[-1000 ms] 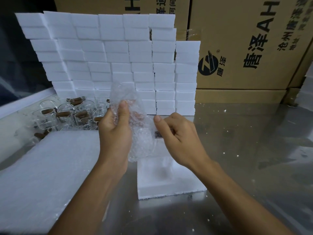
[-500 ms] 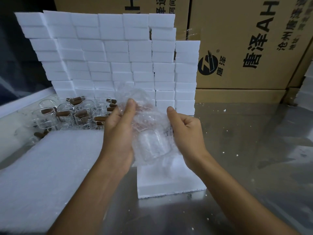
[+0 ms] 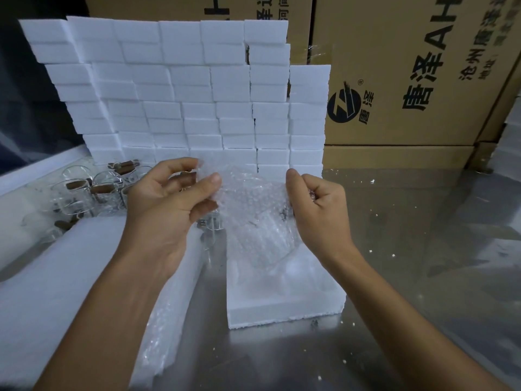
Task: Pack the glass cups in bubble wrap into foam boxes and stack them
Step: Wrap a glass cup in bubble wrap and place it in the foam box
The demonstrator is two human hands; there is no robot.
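Observation:
A clear bubble wrap bag (image 3: 253,210) hangs in front of me with a glass cup faintly visible inside. My left hand (image 3: 172,204) pinches its left top edge between thumb and fingers. My right hand (image 3: 318,207) grips the right edge with curled fingers. Directly under the bag lies an open white foam box (image 3: 284,303) on the metal table. Several bare glass cups with brown wooden handles (image 3: 93,190) lie at the left. A tall stack of closed foam boxes (image 3: 180,88) stands behind them.
A wide white foam sheet (image 3: 70,277) covers the left of the metal table (image 3: 423,249), with bubble wrap (image 3: 160,337) draped over its near edge. Printed cardboard cartons (image 3: 408,69) wall off the back and right. Foam crumbs dot the table.
Both hands have spread apart and lowered a little, stretching the bag wider above the foam box. My right hand went from reaching toward the bag to gripping its right edge.

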